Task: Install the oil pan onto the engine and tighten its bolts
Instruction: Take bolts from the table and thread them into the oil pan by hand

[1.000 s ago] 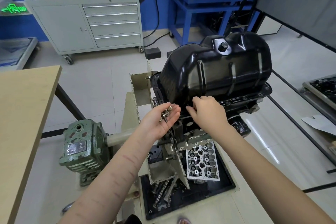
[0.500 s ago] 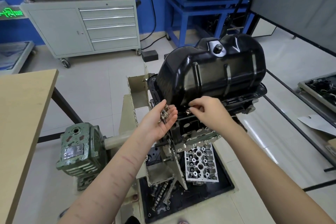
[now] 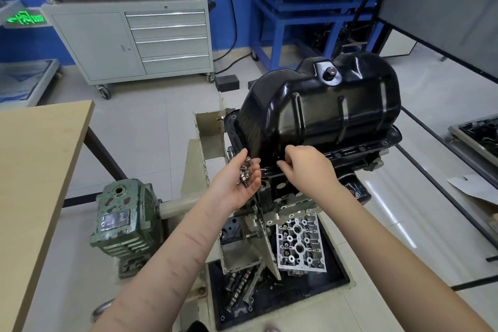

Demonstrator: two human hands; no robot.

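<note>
The glossy black oil pan (image 3: 320, 105) sits on top of the upturned engine (image 3: 358, 159) on its stand. My left hand (image 3: 237, 183) is cupped palm up just below the pan's near left corner and holds several silver bolts (image 3: 245, 171). My right hand (image 3: 307, 167) is at the pan's near flange, its fingers curled and pinching at the flange edge; what it pinches is hidden by the fingers.
A wooden table (image 3: 35, 170) stands at the left. A green gearbox (image 3: 124, 218) joins the stand. A cylinder head (image 3: 299, 245) and a camshaft (image 3: 237, 288) lie in the black tray (image 3: 328, 288) below. A grey drawer cabinet (image 3: 134, 40) stands behind.
My right hand went from my left palm to the pan's flange with a bolt pinched in its fingers and now works at the flange edge. My left hand stayed cupped with the bolts.
</note>
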